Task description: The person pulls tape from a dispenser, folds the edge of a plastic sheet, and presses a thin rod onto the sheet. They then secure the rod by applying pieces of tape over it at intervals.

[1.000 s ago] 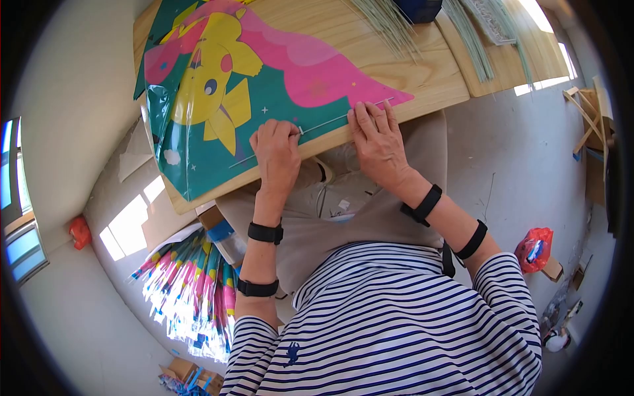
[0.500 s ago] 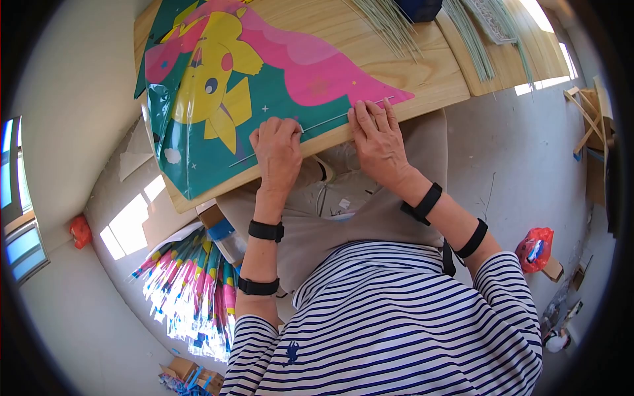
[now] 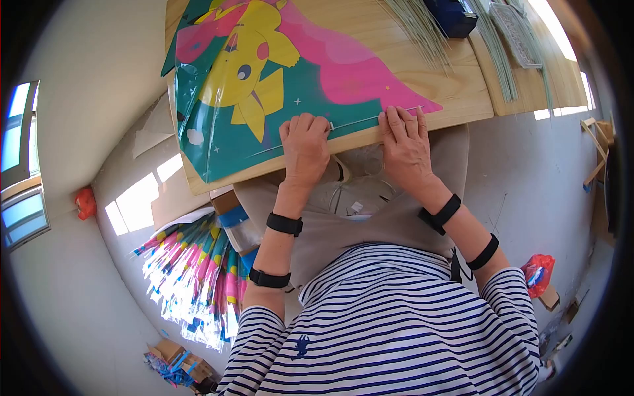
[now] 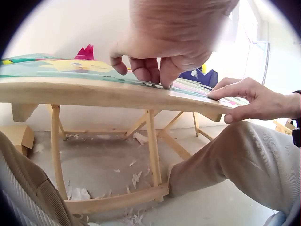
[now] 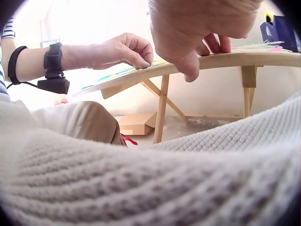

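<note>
A triangular printed plastic sheet [image 3: 310, 86], green and pink with a yellow cartoon figure, lies on the wooden table like a kite's sail. Along its near edge runs a thin white rod [image 3: 356, 121]. My left hand [image 3: 306, 148], fingers curled, pinches the rod between thumb and fingertips, beside a small white piece [image 3: 331, 126]. To its right, my right hand [image 3: 407, 148] rests its outstretched fingers [image 3: 394, 122] on the sheet over the rod's other end. The right thumb [image 4: 237, 113] lies against the table's front edge in the left wrist view.
Bundles of thin pale rods [image 3: 422, 36], a dark blue box [image 3: 456, 16] and a clear plastic tray [image 3: 518, 39] sit at the table's back right. Several colourful wrapped bundles [image 3: 191, 270] are heaped at the lower left. My knees are under the wooden table edge [image 3: 456, 117].
The head view has shifted, so table and hands appear farther right. Both hands keep nearly the same places on the sheet; the small white piece by the left thumb shows more clearly than half a second ago.
</note>
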`<state>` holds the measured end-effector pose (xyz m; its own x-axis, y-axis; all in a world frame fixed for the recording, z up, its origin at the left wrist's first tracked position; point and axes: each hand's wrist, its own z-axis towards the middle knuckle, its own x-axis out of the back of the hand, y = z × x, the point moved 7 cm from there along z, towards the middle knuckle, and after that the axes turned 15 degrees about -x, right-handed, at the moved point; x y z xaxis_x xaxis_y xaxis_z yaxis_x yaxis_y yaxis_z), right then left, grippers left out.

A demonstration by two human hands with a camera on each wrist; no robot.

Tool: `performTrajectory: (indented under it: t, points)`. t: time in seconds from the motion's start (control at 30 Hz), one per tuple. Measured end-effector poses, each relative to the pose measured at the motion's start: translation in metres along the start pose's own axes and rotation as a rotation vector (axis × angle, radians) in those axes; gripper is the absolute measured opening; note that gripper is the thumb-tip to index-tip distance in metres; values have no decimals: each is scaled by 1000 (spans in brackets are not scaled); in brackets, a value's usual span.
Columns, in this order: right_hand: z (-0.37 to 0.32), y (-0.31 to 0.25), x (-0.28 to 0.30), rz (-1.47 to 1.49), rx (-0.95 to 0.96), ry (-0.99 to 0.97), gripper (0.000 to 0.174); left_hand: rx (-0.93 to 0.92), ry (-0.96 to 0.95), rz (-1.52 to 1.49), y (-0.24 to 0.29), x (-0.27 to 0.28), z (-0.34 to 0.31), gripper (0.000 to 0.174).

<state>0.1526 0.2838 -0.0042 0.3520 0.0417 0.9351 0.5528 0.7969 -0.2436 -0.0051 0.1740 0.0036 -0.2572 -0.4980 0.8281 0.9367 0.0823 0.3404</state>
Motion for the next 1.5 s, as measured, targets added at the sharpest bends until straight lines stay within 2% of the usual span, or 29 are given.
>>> performTrajectory:
  t: [0.47,0.57,0.67,1.5]
  points:
    - [1,-1,1,-17,0,-17,52,19,2,-8,-2,-1,-5,9]
    - [-1,2,-2,-31,-10,-29,61,19,2,-2,-1,0,-5,9]
    - [2,0,3,-17,-9,-23,53,17,3,1,-1,-1,-4,10]
    - [2,1,4,11,-34,-20,52,21,-3,-1,0,0,-4,9]
